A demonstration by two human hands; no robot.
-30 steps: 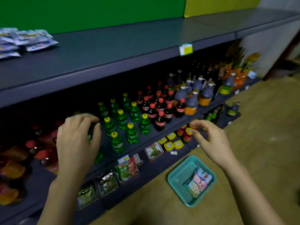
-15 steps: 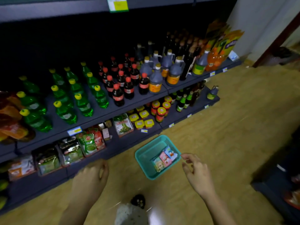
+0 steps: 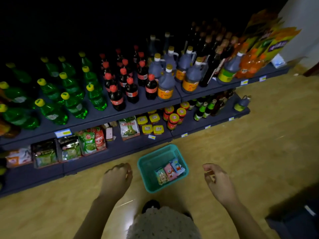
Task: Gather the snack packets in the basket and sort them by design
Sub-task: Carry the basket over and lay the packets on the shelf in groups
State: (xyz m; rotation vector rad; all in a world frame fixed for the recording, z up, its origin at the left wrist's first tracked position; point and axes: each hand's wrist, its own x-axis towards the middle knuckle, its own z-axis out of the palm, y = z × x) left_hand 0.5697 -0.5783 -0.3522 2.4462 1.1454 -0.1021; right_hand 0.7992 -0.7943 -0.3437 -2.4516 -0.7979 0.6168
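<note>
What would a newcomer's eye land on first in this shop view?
The teal basket on the floor stands out, with three snack packets side by side toward its right side. The left hand and right hand hover empty either side of it. Behind, green bottles with yellow caps and red-capped dark bottles fill the upper shelf.
</note>
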